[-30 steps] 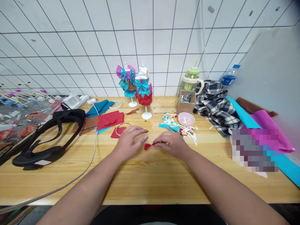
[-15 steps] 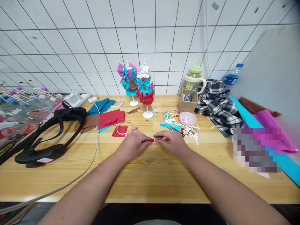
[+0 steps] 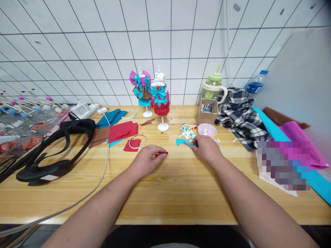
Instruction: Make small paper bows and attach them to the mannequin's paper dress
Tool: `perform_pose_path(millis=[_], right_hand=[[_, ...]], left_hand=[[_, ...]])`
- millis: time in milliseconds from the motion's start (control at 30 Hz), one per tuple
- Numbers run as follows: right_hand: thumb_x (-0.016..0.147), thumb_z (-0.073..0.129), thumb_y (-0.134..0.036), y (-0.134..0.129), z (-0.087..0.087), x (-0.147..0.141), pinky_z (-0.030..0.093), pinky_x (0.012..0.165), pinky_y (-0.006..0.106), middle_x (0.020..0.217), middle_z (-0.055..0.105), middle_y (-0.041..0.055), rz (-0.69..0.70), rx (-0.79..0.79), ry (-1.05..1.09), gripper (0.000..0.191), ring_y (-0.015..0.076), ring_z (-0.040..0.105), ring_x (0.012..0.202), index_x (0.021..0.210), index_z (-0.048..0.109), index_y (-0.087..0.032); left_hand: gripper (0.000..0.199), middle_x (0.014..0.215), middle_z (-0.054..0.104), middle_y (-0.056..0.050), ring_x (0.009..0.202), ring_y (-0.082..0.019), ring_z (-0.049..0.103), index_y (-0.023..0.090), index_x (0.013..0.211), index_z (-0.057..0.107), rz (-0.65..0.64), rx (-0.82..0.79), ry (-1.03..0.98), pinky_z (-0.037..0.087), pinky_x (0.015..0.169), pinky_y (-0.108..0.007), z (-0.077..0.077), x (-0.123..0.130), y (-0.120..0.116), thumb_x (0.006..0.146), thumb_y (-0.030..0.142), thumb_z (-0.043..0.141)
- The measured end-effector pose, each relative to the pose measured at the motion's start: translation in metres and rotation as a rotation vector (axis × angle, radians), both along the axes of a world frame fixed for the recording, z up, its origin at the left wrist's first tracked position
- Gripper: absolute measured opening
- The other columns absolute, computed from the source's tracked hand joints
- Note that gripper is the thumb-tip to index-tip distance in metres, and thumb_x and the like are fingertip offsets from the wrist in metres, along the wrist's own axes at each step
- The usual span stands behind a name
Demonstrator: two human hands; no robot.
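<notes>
My left hand [image 3: 148, 159], above the middle of the table, pinches a small folded piece of red paper [image 3: 160, 155] between thumb and fingers. To the right, my right hand [image 3: 208, 148] has its fingers closed on the handles of the scissors [image 3: 190, 143]. Their blades point left over a blue paper piece [image 3: 179, 141]. White paper strips [image 3: 187, 132] lie scattered just behind. Left of my left hand, a white ring [image 3: 145, 141] rests partly on a red paper square [image 3: 132, 145].
Small dress forms [image 3: 163, 126] in coloured paper stand at the back. A pink bowl [image 3: 207, 130], a cardboard box [image 3: 204, 119] and a green-lidded bottle [image 3: 213, 86] are at the back right. A black headset [image 3: 55, 168] and a cable [image 3: 90, 191] lie left.
My right hand has moved right and away from the red piece, onto the scissors. The left hand still pinches the red piece in nearly the same place.
</notes>
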State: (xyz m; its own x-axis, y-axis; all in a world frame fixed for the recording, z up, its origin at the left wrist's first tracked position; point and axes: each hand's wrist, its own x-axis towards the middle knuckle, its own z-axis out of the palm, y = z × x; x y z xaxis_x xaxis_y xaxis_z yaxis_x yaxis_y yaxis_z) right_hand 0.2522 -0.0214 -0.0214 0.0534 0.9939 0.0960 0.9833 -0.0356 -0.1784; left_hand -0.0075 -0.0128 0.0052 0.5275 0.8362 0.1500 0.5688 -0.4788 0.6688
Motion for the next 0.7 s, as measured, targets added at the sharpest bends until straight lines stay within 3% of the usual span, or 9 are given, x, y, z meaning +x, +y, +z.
perform_pose_path(millis=[67,167,267,367,500,600,700], right_hand=[[0.077,0.061,-0.024,-0.001,0.003,0.0,0.032,0.058,0.028,0.082,0.066,0.0076,0.006,0.039,0.029,0.004,0.0219,0.058,0.077,0.078,0.062,-0.021],[0.077,0.056,-0.018,-0.005,0.01,-0.003,0.029,0.055,0.028,0.075,0.065,0.0075,-0.009,0.076,0.055,0.004,0.0214,0.057,0.07,0.076,0.059,-0.021],[0.082,0.051,-0.024,-0.011,0.019,-0.014,0.03,0.056,0.028,0.073,0.064,0.0051,-0.005,0.124,0.162,0.01,0.0219,0.057,0.066,0.091,0.056,-0.022],[0.088,0.045,-0.027,-0.022,0.022,-0.035,0.037,0.062,0.028,0.082,0.065,0.0032,0.097,0.216,0.424,0.02,0.0206,0.06,0.072,0.108,0.048,-0.022],[0.091,0.038,-0.021,-0.033,0.016,-0.062,0.042,0.074,0.029,0.101,0.063,0.0071,0.297,0.167,0.656,0.024,0.0189,0.06,0.088,0.114,0.045,-0.02],[0.092,0.035,-0.02,-0.036,0.01,-0.07,0.041,0.07,0.029,0.081,0.063,0.002,0.328,0.028,0.678,0.023,0.018,0.059,0.075,0.114,0.043,-0.021],[0.095,0.034,-0.034,-0.038,0.009,-0.072,0.038,0.064,0.028,0.072,0.06,-0.0009,0.309,-0.022,0.656,0.02,0.0185,0.057,0.068,0.109,0.044,-0.023]], left_hand=[[0.022,0.09,0.073,-0.005,0.087,-0.021,0.065,0.02,0.084,0.072,0.043,-0.116,-0.089,0.049,0.079,-0.032,0.0,0.0,0.0,0.08,0.039,0.059],[0.025,0.085,0.074,-0.006,0.083,-0.021,0.066,0.018,0.081,0.071,0.106,-0.291,-0.235,0.05,0.078,-0.032,-0.002,-0.001,0.003,0.074,0.042,0.066],[0.031,0.077,0.073,-0.007,0.075,-0.02,0.066,0.015,0.081,0.069,0.122,-0.426,-0.376,0.051,0.073,-0.032,-0.006,-0.001,0.006,0.069,0.044,0.07],[0.032,0.073,0.072,-0.006,0.072,-0.019,0.066,0.015,0.081,0.069,0.13,-0.478,-0.457,0.05,0.07,-0.03,-0.007,0.001,0.006,0.068,0.044,0.072],[0.034,0.08,0.073,-0.007,0.078,-0.02,0.067,0.014,0.084,0.068,0.174,-0.514,-0.56,0.048,0.068,-0.029,-0.007,0.004,0.004,0.065,0.042,0.076],[0.036,0.083,0.074,-0.008,0.083,-0.022,0.067,0.014,0.085,0.067,0.207,-0.555,-0.625,0.047,0.067,-0.028,-0.007,0.004,0.004,0.062,0.04,0.078],[0.034,0.082,0.074,-0.008,0.08,-0.02,0.066,0.014,0.084,0.067,0.195,-0.574,-0.613,0.046,0.066,-0.028,-0.006,0.003,0.004,0.064,0.039,0.077]])
